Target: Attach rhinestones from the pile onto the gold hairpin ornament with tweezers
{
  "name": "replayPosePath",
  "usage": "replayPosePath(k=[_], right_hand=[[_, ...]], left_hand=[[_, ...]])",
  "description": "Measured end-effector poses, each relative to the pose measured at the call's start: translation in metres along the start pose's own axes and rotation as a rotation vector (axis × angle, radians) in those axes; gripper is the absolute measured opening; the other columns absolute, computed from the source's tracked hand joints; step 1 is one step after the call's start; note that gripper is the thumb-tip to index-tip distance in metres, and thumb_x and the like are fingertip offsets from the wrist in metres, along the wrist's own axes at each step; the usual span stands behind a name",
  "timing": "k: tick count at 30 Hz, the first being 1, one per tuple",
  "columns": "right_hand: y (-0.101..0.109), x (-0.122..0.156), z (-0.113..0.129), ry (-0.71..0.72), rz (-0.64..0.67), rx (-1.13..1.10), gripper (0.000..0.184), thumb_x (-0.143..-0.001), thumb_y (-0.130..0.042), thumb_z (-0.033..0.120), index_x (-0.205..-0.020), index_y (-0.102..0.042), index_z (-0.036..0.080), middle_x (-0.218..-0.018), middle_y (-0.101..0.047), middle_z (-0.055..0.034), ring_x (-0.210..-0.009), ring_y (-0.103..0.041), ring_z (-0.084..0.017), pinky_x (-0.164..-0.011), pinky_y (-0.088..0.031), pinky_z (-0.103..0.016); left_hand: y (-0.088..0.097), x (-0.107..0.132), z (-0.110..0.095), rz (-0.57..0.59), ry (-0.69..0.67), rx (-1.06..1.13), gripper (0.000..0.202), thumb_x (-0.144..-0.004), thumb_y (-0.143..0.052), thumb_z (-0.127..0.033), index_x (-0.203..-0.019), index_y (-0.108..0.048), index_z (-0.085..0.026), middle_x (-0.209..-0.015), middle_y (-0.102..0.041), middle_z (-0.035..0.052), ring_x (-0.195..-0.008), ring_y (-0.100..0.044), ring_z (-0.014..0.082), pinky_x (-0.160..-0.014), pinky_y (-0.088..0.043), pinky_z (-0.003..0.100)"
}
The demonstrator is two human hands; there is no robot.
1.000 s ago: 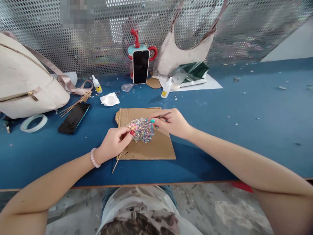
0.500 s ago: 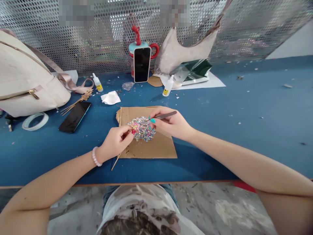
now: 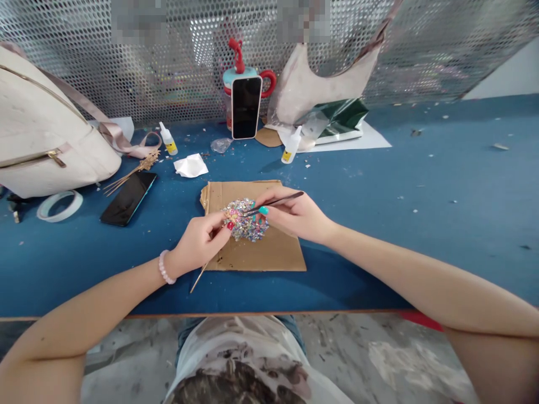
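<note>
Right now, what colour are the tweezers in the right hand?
The tweezers in the right hand look dark, nearly black; best seen in the head view.

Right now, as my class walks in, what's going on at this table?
A person sits at a blue table. The left hand holds a thin stick over a pile of shiny beads on cardboard. The right hand holds tweezers, tips close to the left fingertips. Beyond, a phone stands before a cup.
</note>
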State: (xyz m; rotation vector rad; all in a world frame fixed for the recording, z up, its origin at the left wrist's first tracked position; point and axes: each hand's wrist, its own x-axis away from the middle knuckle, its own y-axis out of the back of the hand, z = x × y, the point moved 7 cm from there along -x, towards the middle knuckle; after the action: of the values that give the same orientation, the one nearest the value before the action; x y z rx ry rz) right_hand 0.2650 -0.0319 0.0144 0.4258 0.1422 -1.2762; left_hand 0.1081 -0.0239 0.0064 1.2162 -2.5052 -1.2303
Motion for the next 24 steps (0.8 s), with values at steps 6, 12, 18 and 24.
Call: replayPosePath(k=[6, 12, 18, 24], right_hand=[[0.0024, -0.0006, 0.0016, 0.031, -0.032, 0.025, 0.019, -0.083, -0.057, 0.033, -0.087, -0.063, 0.015, -0.082, -0.065, -0.0041, -0.071, -0.061, -0.010, -0.062, -0.051, -0.022], [0.0050, 0.0007, 0.0031, 0.035, -0.085, 0.049, 0.017, -0.083, -0.058, 0.031, -0.084, -0.064, 0.016, -0.078, -0.065, -0.0033, -0.070, -0.061, -0.011, -0.061, -0.052, -0.023], [0.0076, 0.0014, 0.0052, 0.039, -0.121, 0.053, 0.017, -0.082, -0.059, 0.032, -0.083, -0.064, 0.016, -0.077, -0.065, -0.0032, -0.070, -0.061, -0.012, -0.062, -0.052, -0.024], [0.0072, 0.0008, 0.0055, 0.038, -0.121, 0.027, 0.018, -0.082, -0.059, 0.034, -0.082, -0.062, 0.015, -0.076, -0.064, -0.0032, -0.067, -0.061, -0.011, -0.060, -0.052, -0.023]], left_hand=[[-0.0004, -0.0021, -0.0015, 0.009, 0.022, 0.073, 0.024, -0.094, -0.050, -0.035, -0.092, -0.060, -0.012, -0.062, -0.054, -0.0045, -0.046, -0.048, 0.0077, -0.045, -0.042, 0.021], [-0.0043, -0.0025, 0.0053, 0.032, 0.061, 0.176, 0.023, -0.093, -0.047, -0.024, -0.109, -0.059, -0.012, -0.056, -0.055, -0.0048, -0.043, -0.050, 0.0082, -0.044, -0.042, 0.020], [-0.0067, -0.0038, 0.0031, 0.047, 0.059, 0.245, 0.026, -0.090, -0.045, -0.023, -0.109, -0.059, -0.012, -0.054, -0.054, -0.0047, -0.044, -0.051, 0.0082, -0.044, -0.041, 0.018], [-0.0066, -0.0033, 0.0012, 0.051, 0.059, 0.271, 0.026, -0.090, -0.045, -0.021, -0.110, -0.058, -0.012, -0.054, -0.054, -0.0052, -0.045, -0.051, 0.0079, -0.045, -0.042, 0.018]])
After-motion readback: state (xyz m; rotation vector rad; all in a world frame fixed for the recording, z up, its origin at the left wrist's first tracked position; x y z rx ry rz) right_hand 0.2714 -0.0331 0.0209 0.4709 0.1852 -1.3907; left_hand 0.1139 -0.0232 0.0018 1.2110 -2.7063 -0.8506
